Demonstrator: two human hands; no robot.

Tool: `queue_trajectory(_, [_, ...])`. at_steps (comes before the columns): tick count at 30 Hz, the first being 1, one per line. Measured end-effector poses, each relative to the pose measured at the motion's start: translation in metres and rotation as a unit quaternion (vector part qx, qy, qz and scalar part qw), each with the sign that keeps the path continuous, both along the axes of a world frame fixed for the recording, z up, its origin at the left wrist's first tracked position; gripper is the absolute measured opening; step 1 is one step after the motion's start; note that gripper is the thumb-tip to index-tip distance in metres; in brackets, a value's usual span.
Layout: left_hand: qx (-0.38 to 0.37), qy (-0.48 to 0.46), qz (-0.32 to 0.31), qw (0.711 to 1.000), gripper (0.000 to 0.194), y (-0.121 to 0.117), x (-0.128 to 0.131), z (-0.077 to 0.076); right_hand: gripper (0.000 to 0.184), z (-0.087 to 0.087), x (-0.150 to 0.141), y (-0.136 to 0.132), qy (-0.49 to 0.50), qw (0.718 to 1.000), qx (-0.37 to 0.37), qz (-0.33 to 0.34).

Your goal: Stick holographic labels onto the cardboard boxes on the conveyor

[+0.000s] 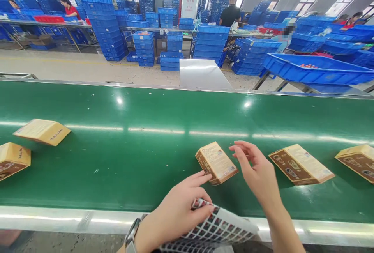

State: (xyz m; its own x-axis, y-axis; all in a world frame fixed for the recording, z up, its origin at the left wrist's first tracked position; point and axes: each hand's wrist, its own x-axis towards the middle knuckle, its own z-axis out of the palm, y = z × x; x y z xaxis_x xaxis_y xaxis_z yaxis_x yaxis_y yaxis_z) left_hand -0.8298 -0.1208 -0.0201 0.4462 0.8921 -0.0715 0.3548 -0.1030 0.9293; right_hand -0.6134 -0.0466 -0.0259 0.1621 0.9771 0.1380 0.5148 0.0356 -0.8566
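Observation:
My left hand (pixel 187 206) is closed on a sheet of stickers (pixel 222 225), a white grid with small dark and red prints, pinched between thumb and bent fingers. Its outstretched fingertips touch the lower left side of a small brown and cream carton (pixel 217 161) on the green belt. Just right of that carton, my right hand (pixel 257 167) hovers with loosely bent fingers, the thumb apart from them. I see nothing in it. A watch (pixel 133 233) is on my left wrist.
The green conveyor belt (pixel 131 179) runs across, with a metal edge (pixel 58 220) near me. Similar cartons lie right (pixel 300 165), far right (pixel 356 161) and left (pixel 43 131). Beyond stand stacked blue crates (pixel 102 27), a large blue bin (pixel 318 69) and people at benches.

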Motion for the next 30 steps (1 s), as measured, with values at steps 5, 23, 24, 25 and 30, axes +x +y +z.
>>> queue_trajectory(5, [-0.113,-0.054,0.144,0.982,0.024,0.007,-0.017,0.015,0.045,0.01,0.018,-0.044,0.1,0.966,-0.102,0.217])
queue_trajectory(23, [-0.046,-0.048,0.162,0.985,0.025,-0.012,-0.029,0.018,0.032,0.022,-0.003,-0.057,-0.072,0.963,0.136,0.22])
queue_trajectory(24, [-0.035,-0.05,0.147,0.987,0.022,-0.012,-0.028,0.019,0.024,0.026,-0.009,-0.056,-0.094,0.947,0.165,0.257])
queue_trajectory(25, [-0.022,-0.054,0.135,0.989,0.019,-0.013,-0.027,0.021,0.016,0.029,-0.016,-0.055,-0.111,0.93,0.185,0.299])
queue_trajectory(30, [-0.017,-0.098,0.145,0.984,0.021,-0.016,-0.029,0.023,0.018,0.042,-0.032,-0.053,-0.12,0.894,0.233,0.364])
